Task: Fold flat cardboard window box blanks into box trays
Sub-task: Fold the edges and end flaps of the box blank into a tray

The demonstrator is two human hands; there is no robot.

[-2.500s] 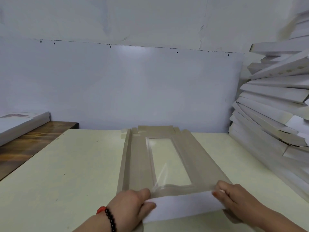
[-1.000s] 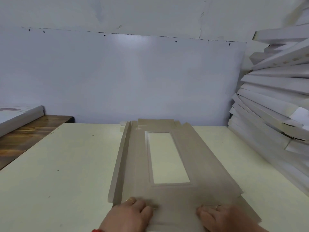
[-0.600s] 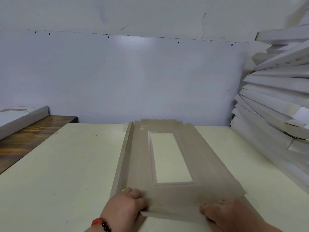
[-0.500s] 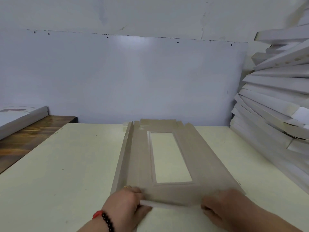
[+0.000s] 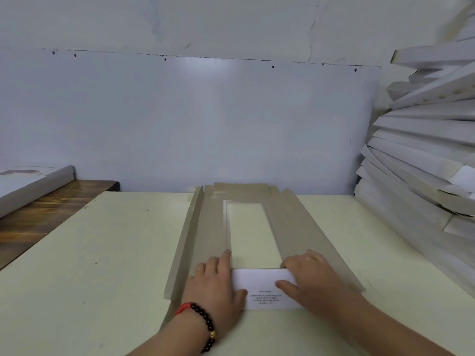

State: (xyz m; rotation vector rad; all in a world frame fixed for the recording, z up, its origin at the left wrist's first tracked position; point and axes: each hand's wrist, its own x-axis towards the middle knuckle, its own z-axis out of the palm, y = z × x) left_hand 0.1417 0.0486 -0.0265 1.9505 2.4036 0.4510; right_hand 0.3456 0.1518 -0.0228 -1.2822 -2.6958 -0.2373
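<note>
Fingers (image 5: 226,258) of both hands lie straight and flat, pressing a white flap (image 5: 264,286) down on the brown box blank (image 5: 295,227). Left hand (image 5: 218,286) sits at 7 o'clock, right hand (image 5: 313,281) at 5 o'clock. Under them is a pale yellow desk (image 5: 90,265), with a white wall (image 5: 180,124) behind it. White boxes (image 5: 421,155) pile up at 3 o'clock. Lying flat mid-desk, the blank's long side runs from 6 to 12 o'clock.

Pale cream surface (image 5: 108,253) carries a flat grey cardboard window box blank (image 5: 303,227) lying lengthwise at centre, near flap folded over showing its white printed side. Leaning stack of folded white box trays (image 5: 416,176) at right edge. Brown wooden bench (image 5: 46,214) adjoins left, carrying a white box (image 5: 28,183).
</note>
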